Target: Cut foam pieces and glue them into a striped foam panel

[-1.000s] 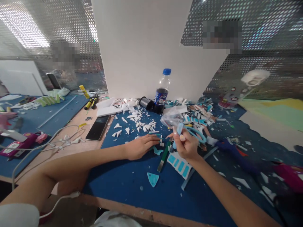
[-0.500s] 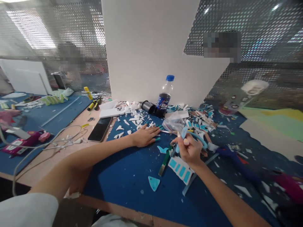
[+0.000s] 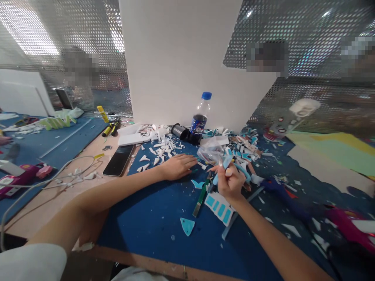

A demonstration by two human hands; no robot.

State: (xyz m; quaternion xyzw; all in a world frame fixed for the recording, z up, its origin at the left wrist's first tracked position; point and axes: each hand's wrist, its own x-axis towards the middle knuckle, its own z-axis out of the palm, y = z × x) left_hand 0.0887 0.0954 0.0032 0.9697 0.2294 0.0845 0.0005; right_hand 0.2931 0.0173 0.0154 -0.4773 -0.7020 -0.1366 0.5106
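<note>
My right hand [image 3: 230,180] is closed around a pair of light-blue-handled scissors [image 3: 234,166], held up just above the blue mat [image 3: 152,218]. My left hand [image 3: 177,166] lies flat on the mat with fingers stretched toward a pile of white foam scraps [image 3: 164,150]; whether it pins a piece under the fingertips is hidden. Between the hands lie a small teal cut piece [image 3: 198,184] and a green-handled knife [image 3: 200,198]. A white card with blue rectangles [image 3: 219,208] sits under my right wrist, and a teal triangle [image 3: 187,226] lies nearer me.
A cola bottle with a blue cap [image 3: 199,118] stands before a tall white board [image 3: 181,58]. A black phone [image 3: 118,160], a white phone [image 3: 134,137] and a white cable [image 3: 58,175] lie left. Clear plastic bag [image 3: 212,153] and coloured scraps [image 3: 246,146] crowd the right; pink tools sit at both sides.
My left hand slid away from the teal piece, up toward the white scraps, and stays flat. My right hand keeps the scissors raised, barely shifted.
</note>
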